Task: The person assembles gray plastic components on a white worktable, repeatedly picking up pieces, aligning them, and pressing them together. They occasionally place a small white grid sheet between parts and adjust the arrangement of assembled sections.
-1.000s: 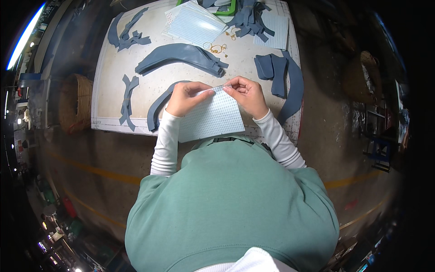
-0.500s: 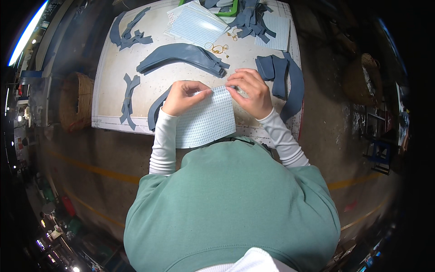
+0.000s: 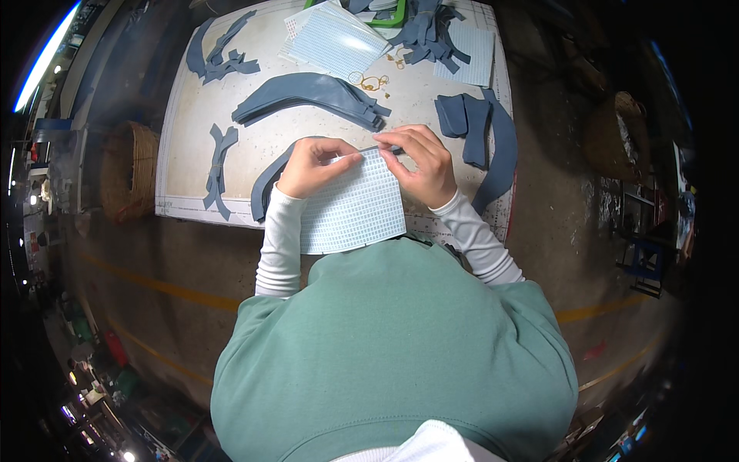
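Note:
A white sheet printed with a fine grid of small labels hangs in front of me at the table's near edge. My left hand grips its upper left part, thumb on top. At the sheet's upper right corner my right hand has thumb and forefinger brought together; whatever is between them is too small to make out. A dark strip edge shows along the sheet's top. A curved blue-grey cut piece lies partly hidden behind my left hand. Beyond my hands rests a stack of curved blue-grey pieces.
More blue-grey pieces lie on the white table, including a tied bundle at left and pieces at right. Further back are label sheets, yellow rubber bands and a green bin. Wicker baskets stand on both sides.
My right hand has shifted slightly left and nearer to me, its fingers drawing closer together. The label sheet has moved slightly to the right; my left hand keeps its grip.

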A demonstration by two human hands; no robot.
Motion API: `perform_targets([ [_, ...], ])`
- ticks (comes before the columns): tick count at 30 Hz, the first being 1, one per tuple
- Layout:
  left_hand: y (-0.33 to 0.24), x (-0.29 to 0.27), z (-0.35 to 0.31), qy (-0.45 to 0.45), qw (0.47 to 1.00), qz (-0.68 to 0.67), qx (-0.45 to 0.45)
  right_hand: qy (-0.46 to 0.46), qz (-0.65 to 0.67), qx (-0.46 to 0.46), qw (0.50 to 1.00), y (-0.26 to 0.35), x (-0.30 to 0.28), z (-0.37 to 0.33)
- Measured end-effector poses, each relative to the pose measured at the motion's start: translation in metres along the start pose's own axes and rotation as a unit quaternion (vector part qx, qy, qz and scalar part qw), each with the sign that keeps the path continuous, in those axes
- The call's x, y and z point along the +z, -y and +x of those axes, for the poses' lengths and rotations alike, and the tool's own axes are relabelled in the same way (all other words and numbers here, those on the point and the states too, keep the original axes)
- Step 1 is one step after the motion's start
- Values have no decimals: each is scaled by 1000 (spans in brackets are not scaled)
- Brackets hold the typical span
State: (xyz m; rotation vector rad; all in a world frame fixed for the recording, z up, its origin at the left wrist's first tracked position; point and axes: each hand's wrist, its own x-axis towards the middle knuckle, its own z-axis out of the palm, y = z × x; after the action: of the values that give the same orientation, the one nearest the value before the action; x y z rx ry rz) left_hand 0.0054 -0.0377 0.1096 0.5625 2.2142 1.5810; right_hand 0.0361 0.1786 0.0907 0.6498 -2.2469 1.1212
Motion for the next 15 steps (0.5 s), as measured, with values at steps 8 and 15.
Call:
perform_targets([
  [8, 1, 0, 0, -1, 1000, -12, -4, -21, -12, -34, 999, 2, 2, 1],
  [15, 2, 0, -1, 7, 1000, -11, -13, 4, 143, 79, 987, 6, 2, 4],
])
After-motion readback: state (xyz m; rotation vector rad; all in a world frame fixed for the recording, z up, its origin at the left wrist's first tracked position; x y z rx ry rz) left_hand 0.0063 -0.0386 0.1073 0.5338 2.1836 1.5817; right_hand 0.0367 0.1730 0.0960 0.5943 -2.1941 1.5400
